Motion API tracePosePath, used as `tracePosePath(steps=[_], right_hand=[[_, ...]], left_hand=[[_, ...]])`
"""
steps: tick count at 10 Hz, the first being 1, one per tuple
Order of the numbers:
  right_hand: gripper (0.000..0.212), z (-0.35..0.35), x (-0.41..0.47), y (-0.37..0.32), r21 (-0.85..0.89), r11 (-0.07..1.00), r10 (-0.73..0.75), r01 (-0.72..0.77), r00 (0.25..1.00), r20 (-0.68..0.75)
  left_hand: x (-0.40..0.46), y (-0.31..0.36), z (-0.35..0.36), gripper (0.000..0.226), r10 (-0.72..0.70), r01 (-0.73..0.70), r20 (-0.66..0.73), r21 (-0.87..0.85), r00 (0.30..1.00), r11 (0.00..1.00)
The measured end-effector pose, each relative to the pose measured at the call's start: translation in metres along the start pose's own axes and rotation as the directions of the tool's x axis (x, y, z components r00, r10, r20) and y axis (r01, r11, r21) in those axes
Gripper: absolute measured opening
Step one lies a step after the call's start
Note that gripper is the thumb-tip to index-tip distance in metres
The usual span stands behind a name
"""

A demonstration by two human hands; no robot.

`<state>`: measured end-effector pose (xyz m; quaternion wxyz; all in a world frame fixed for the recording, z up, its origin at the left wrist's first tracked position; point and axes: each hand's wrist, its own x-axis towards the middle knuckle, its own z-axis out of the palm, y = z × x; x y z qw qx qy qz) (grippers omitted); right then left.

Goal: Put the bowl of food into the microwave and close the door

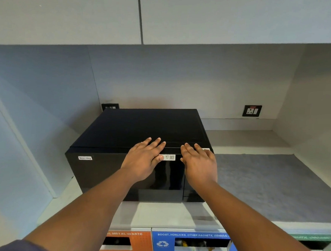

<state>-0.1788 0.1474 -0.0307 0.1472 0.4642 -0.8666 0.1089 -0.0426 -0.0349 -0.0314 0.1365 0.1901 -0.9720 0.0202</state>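
A black microwave (107,172) stands on the counter with its door shut flat against the body. A small "Non-Veg" label (85,158) sits at the door's upper left. My left hand (144,159) lies flat over the top front edge, fingers spread, thumb beside a white sticker (168,157). My right hand (200,163) rests the same way just to the right, fingers on the top edge. Neither hand holds anything. No bowl of food shows anywhere in view.
A grey mat (273,186) covers the counter right of the microwave. A wall socket (251,110) sits behind it, another socket (110,106) behind the microwave. Cabinets (225,18) hang overhead. Below the counter edge are an orange waste bin (126,245) and a blue one (192,247).
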Motion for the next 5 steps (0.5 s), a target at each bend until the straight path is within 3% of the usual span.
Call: tracePosePath(steps=[2,4,5], right_hand=[[0.049,0.002,0.000,0.003,-0.002,1.000,-0.026,0.026,0.999,-0.023],[0.067,-0.007,-0.008,0.001,0.009,0.999,-0.035,0.034,0.997,0.071],[0.074,-0.022,-0.010,-0.010,-0.016,0.999,-0.043,0.043,0.999,-0.009]], left_hand=[[0.002,-0.003,-0.002,0.060,0.014,-0.013,0.050,-0.009,0.999,1.000],[-0.004,0.002,-0.020,0.062,-0.002,0.012,0.150,-0.064,0.989,0.998],[-0.014,0.001,-0.034,0.062,0.012,-0.007,0.057,-0.076,0.998,0.997]])
